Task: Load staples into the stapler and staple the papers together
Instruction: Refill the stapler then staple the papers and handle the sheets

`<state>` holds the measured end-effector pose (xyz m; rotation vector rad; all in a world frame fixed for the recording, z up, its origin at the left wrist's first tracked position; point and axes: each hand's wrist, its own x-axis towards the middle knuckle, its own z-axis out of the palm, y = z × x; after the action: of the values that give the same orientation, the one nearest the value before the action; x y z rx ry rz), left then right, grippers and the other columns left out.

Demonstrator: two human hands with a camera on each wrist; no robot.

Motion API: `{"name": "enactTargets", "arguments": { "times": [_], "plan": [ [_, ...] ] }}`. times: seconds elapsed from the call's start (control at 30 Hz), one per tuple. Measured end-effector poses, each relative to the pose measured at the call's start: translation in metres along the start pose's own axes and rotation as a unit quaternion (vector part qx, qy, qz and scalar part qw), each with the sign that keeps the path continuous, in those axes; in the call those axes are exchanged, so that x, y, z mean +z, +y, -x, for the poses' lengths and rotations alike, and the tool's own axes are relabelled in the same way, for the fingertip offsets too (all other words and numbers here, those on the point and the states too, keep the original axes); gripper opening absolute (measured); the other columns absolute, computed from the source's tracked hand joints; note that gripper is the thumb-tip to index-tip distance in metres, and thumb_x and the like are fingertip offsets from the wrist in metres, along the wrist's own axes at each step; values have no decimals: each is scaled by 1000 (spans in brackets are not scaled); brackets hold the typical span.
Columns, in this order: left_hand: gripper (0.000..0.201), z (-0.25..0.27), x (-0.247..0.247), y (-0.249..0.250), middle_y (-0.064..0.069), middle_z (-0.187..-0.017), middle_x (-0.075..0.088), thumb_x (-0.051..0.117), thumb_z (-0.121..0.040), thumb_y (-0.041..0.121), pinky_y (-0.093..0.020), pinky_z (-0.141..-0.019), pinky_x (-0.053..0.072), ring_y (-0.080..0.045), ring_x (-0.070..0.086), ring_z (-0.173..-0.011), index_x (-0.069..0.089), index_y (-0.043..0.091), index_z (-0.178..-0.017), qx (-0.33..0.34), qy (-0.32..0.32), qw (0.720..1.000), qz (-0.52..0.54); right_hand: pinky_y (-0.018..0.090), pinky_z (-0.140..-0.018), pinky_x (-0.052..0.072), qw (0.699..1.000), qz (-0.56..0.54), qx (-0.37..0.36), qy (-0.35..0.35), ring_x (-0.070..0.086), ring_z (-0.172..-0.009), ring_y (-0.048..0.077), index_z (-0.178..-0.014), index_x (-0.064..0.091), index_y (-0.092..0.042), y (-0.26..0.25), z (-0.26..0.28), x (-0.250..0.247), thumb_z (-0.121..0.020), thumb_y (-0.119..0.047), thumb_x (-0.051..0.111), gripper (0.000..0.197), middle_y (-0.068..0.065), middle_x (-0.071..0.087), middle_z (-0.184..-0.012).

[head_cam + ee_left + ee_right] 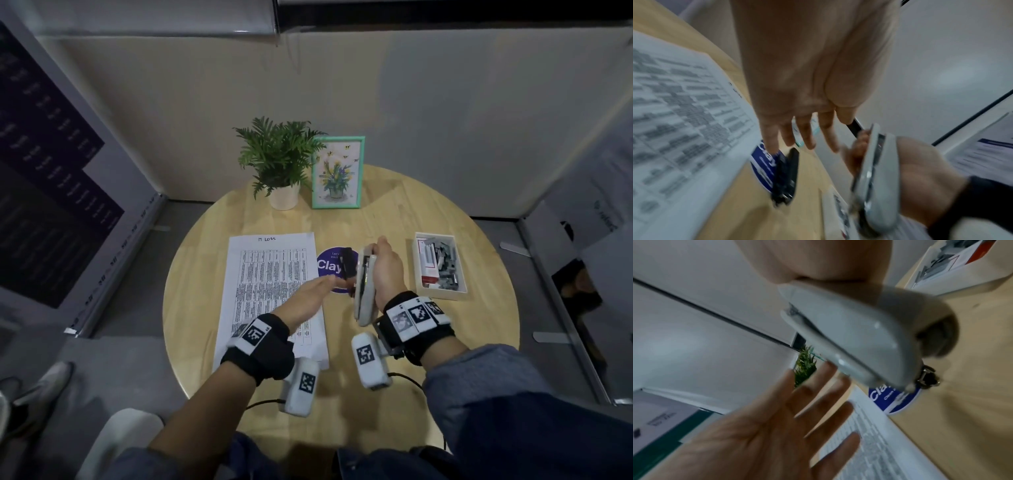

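My right hand (pixel 383 270) grips a pale grey stapler (pixel 363 286) above the table, thumb and fingers curled round its top part (pixel 855 340). The stapler is swung open: its black base (pixel 348 263) stands away from the top, joined at the hinge (pixel 927 378). The staple channel (pixel 869 164) faces left. My left hand (pixel 310 293) hovers with straight fingers (pixel 803 138) just left of the stapler, holding nothing. The printed papers (pixel 270 274) lie flat under my left forearm. A cream box of staples (pixel 440 265) sits to the right.
A round blue sticker (pixel 329 265) marked "Clay" lies on the wooden round table (pixel 394 212) beneath the stapler. A potted plant (pixel 277 161) and a green picture frame (pixel 337 171) stand at the table's back. Walls and panels surround the table.
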<state>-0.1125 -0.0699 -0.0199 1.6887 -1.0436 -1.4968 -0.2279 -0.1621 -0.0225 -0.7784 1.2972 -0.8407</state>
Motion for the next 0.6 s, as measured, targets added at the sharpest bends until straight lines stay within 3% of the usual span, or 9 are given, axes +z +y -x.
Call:
{"name": "enactTargets", "arguments": {
  "times": [0.07,0.13,0.2,0.27,0.33,0.4,0.43,0.5,0.6],
  "plan": [
    [42,-6,-20,-11,3,-140,45,31,-105,31,-33,-109,29,-18,37,-136,45,14,-141,-22,90,996,-6,31,-66,46,999,31,-18,18,53,-60,22,-65,49,-15,7,-5,0,-98,-37,30,44,7,54,-66],
    [38,-15,-48,-33,-5,-148,43,38,-104,22,-39,-112,32,-24,39,-137,45,12,-140,-61,210,976,21,30,-68,46,998,59,8,7,55,-61,20,-70,52,-14,14,-8,3,-99,-38,26,46,6,55,-66],
    [40,-21,-74,-57,-12,-150,41,45,-99,18,-44,-115,33,-31,42,-135,45,12,-139,-106,310,944,24,27,-63,44,991,114,60,-21,58,-67,20,-89,58,-10,19,-10,9,-99,-43,23,48,6,59,-73],
    [49,-24,-95,-75,-18,-154,34,49,-97,19,-48,-117,31,-36,37,-137,39,11,-143,-155,367,917,-11,29,-79,45,977,184,95,-45,60,-91,27,-114,56,-4,29,-15,20,-99,-45,23,54,8,58,-92],
    [63,-26,-108,-86,-20,-159,20,52,-96,23,-49,-120,22,-38,23,-145,23,8,-151,-189,383,903,-44,33,-96,39,960,254,113,-45,54,-113,31,-124,51,1,42,-20,32,-99,-45,24,59,11,57,-109],
    [74,-28,-115,-90,-21,-161,11,53,-97,27,-48,-122,15,-38,13,-148,11,5,-153,-207,379,902,-29,33,-98,37,943,304,128,-45,53,-114,32,-125,52,2,53,-24,42,-98,-47,24,63,16,58,-120],
    [76,-31,-119,-94,-22,-161,10,53,-97,28,-47,-122,14,-38,12,-148,8,4,-153,-209,380,901,-24,32,-95,38,938,318,133,-43,53,-110,30,-125,53,3,56,-25,46,-98,-47,25,63,18,58,-118],
    [76,-37,-126,-101,-24,-159,18,54,-96,31,-46,-122,15,-38,18,-147,12,1,-152,-211,375,902,-44,31,-90,37,935,323,138,-45,53,-107,30,-126,51,5,59,-27,54,-99,-42,27,59,21,56,-115],
    [65,-36,-134,-113,-27,-150,36,49,-98,38,-44,-118,23,-40,33,-139,30,-1,-147,-221,342,906,-116,32,-100,36,940,303,149,-41,49,-121,31,-128,49,4,63,-29,58,-99,-40,31,55,20,54,-129]
  ]
}}
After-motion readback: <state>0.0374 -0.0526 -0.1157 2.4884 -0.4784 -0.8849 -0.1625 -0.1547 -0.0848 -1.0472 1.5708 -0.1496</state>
